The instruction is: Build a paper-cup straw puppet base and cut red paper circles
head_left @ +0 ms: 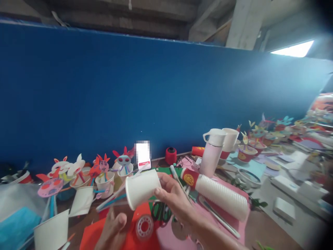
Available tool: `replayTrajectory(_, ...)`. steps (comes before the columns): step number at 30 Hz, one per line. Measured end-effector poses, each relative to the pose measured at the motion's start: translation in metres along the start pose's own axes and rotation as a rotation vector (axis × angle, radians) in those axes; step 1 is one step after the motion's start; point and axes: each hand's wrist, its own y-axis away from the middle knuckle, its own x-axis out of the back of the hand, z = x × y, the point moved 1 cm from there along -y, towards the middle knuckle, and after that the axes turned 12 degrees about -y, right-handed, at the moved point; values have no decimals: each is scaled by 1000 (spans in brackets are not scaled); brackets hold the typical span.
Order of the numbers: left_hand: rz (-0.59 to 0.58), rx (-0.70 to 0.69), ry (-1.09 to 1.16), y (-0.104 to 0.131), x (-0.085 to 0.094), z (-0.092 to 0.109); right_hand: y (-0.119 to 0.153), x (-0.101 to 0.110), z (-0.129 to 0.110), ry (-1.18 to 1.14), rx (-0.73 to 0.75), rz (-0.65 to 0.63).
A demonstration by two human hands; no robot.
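Observation:
A white paper cup [143,187] lies tilted on its side in the air, its rim toward the left. My right hand [173,194] is closed around the cup's base end, thumb in front and fingers behind. Lower and to the left, my left hand [113,227] is raised beside the cup, thumb apart from the fingers, with nothing visible in it. Beneath the hands are red paper [90,232], a tape roll [144,226] and black-handled scissors [160,211].
Paper cups with cut-paper animal figures [104,182] stand at the left. On the right, a stack of white cups [223,196] lies on pink paper, near a tall white bottle [212,152]. A lit phone [144,156] stands by the blue wall [156,86].

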Motion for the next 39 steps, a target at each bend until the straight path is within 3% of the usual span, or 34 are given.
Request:
replayTrajectory(2, -17, 0, -45, -9, 10, 3, 2, 12, -9, 57, -11, -9)
replayTrajectory(5, -10, -55, -35, -28, 26, 21, 6, 24, -25, 329, 5, -11)
replayTrajectory(8, -18, -151, -274, -35, 33, 44, 11, 23, -33, 633, 0, -2)
replayTrajectory(11, -175, -60, -495, -24, 24, 57, 13, 15, -30, 816, -65, -42)
replayTrajectory(13, -196, -57, -580, -17, 15, 59, 15, 8, -26, 885, -89, -56)
replayTrajectory(18, -378, -10, -736, -12, -8, 49, 18, -6, -22, 905, -85, -97)
replayTrajectory(21, -437, 104, -736, -11, -13, 44, 15, -2, -24, 873, -50, -148)
replayTrajectory(24, -298, 59, -797, -11, -10, 42, 7, 18, -28, 806, -38, -138)
replayTrajectory(25, -224, 7, -807, -11, -7, 41, 5, 28, -30, 837, -29, -60)
replayTrajectory(28, -62, -72, -800, -12, 1, 40, -1, 53, -25, 1204, -159, 75)
replayTrajectory(30, -6, -101, -831, -14, 6, 40, 0, 62, -15, 1399, -256, 85)
replayTrajectory(34, 20, -215, -926, -14, 10, 43, 7, 56, 14, 1497, -338, 106)
replayTrajectory(39, 47, -259, -806, -13, 13, 41, 15, 39, 34, 1665, -392, 122)
